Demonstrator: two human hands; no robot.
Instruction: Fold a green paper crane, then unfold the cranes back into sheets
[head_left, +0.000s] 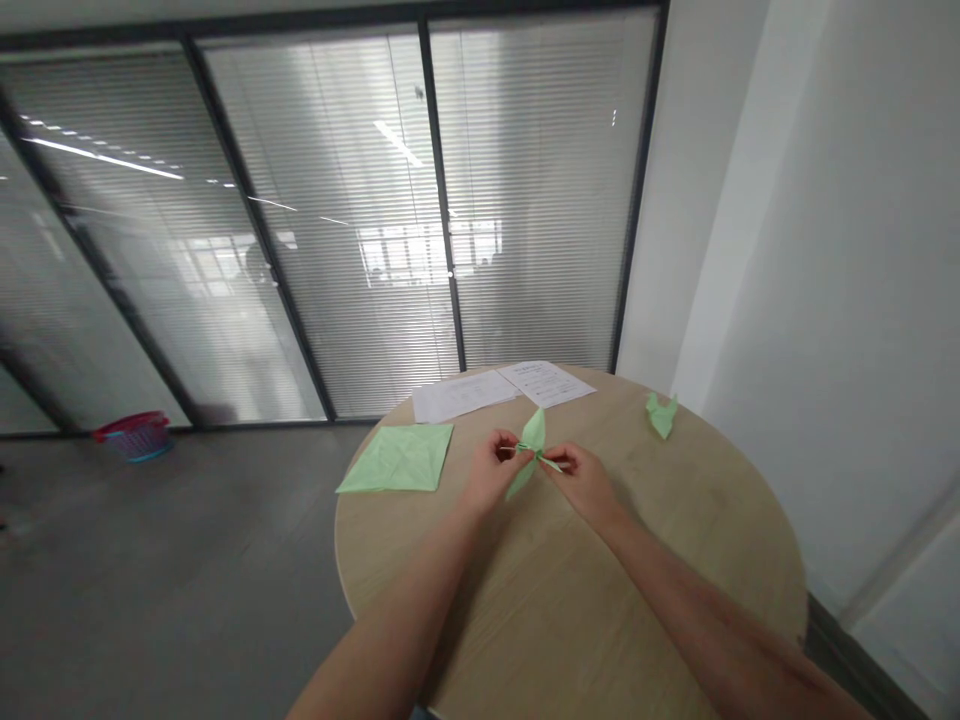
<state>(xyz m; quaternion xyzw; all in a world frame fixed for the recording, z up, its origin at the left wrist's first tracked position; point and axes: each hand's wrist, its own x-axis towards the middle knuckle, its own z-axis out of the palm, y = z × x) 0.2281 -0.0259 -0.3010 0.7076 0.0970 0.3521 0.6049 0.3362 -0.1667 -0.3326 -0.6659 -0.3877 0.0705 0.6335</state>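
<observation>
A folded green paper figure (533, 432) with pointed flaps is held above the round table between my two hands. My left hand (495, 470) pinches its left side, fingers closed. On the right side, my right hand (583, 482) grips another part of the paper between thumb and fingers. One flap points up and away from me, another points down toward me. The fingers hide parts of the folds. Left of my hands lies a creased green paper sheet (397, 458), flat on the table.
The round wooden table (570, 620) stands before me. Two printed white sheets, one a page (461, 397) and the other a page (547, 382), lie at its far edge. A small folded green paper piece (661, 414) sits far right. A red and blue basket (135, 436) is on the floor.
</observation>
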